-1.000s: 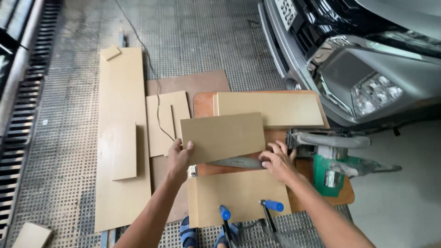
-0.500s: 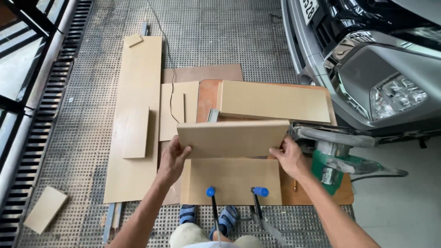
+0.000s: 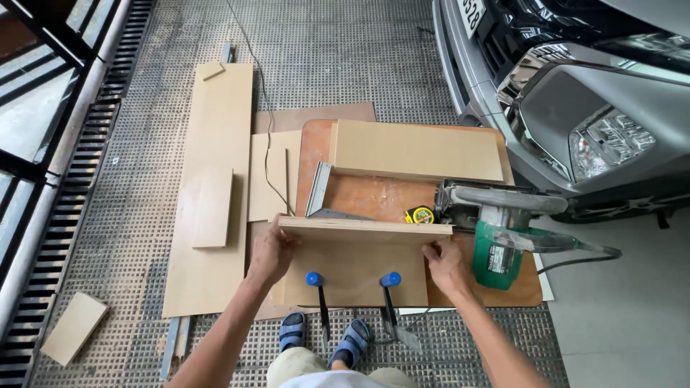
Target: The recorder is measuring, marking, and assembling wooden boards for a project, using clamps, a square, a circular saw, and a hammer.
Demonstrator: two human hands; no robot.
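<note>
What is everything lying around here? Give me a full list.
Held board: one, pale wood, tilted up on edge between both hands.
Clamped board: one, pale, beneath it.
Clamps: two, blue handles, at the near edge.
Circular saw: one, green and grey, right.
Tape measure: one, yellow, beside the saw.
Metal square: one, grey, on the brown work surface.
Long plank: one, pale, left.
Car: one, grey, upper right.
Sandals: two, blue.
Left hand: grips the held board.
Right hand: grips its other end.
</note>
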